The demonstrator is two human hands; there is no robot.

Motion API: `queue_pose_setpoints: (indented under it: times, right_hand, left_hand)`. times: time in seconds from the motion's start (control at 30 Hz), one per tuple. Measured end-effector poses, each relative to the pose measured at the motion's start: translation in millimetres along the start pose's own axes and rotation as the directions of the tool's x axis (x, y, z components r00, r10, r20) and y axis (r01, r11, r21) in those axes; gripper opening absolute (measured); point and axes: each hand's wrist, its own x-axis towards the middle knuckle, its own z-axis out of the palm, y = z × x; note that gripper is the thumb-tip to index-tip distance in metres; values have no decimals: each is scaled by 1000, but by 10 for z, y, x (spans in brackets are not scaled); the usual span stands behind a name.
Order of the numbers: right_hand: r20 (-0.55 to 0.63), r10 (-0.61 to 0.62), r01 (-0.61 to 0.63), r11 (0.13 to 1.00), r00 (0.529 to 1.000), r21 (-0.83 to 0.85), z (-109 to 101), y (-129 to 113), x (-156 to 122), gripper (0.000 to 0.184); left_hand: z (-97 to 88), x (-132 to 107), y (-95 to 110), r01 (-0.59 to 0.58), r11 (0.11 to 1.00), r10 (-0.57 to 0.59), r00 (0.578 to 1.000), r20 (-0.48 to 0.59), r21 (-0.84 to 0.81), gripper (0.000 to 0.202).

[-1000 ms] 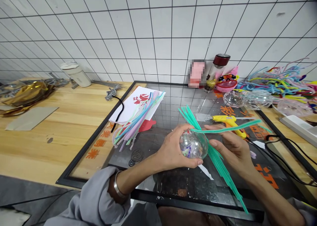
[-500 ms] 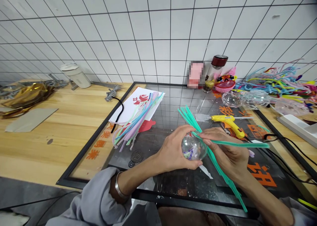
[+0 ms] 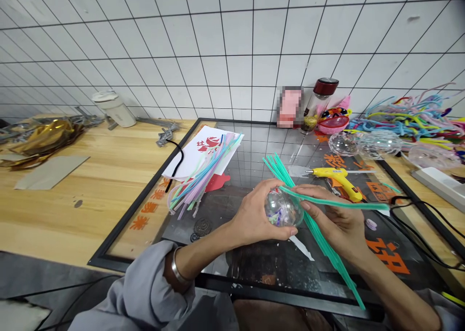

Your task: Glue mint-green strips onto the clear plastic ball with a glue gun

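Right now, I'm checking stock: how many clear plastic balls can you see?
4. One clear ball in the left hand; three other balls in a row at far right. Others may be hidden.

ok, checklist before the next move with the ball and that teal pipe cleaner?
1. Hold on the clear ball: ok, the left hand cups it above the glass panel.
2. Contact of the teal pipe cleaner with the ball: ok, right hand fingers press its end on the ball's top.
3. Free end apart from the black cable: cannot tell, they overlap in view.
4. Reach to the glue gun: ok, it lies on the panel just beyond the right hand.
5. Space under the hands: not ok, the spare teal bundle lies beneath the right hand.
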Motion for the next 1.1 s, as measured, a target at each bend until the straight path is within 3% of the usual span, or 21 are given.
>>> queue_pose_setpoints:
  times: [0.13, 0.37, 0.47, 0.57, 0.63, 0.77, 0.93, 1.03, 1.1]
  right_hand:
    - [-46, 55, -58, 996, 997, -69, -31, 81, -8, 15]
    - [-43, 108, -113, 988, 993, -110, -97, 159, -3, 19]
    - [-134, 149, -172, 970, 980, -175, -188, 207, 38, 21]
    - [-285, 206, -280, 927, 936, -251, -362, 322, 114, 23]
    - [-328, 224, -333, 885, 918, -325, -505, 431, 165, 25]
    - [-258, 262, -366, 721, 930, -588, -715, 656, 203, 30]
    - [-187, 320, -329, 478, 929, -815, -764, 890, 141, 41]
    - [-123, 328, -251, 382, 937, -890, -798, 1027, 119, 50]
    - [-131, 361, -265, 351, 923, -898, -829, 1104, 124, 54]
  left_hand:
    - [-11, 9, 28, 52, 998, -52, 999, 6, -21, 83]
    - [-15, 20, 32, 42, 999, -42, 999, -16, -22, 82]
    - [-17, 19, 21, 74, 997, -75, 997, -21, -36, 83]
    - [-30, 17, 15, 145, 987, -145, 989, -2, -69, 84]
    - [-43, 19, 12, 190, 978, -190, 982, 8, -83, 82]
    - [-63, 30, -7, 228, 968, -231, 973, -12, -101, 81]
    - [-70, 34, -43, 239, 962, -242, 970, -4, -130, 81]
    - [-69, 36, -51, 236, 962, -239, 971, -7, -136, 80]
    - [-67, 38, -52, 233, 962, -237, 971, -10, -139, 80]
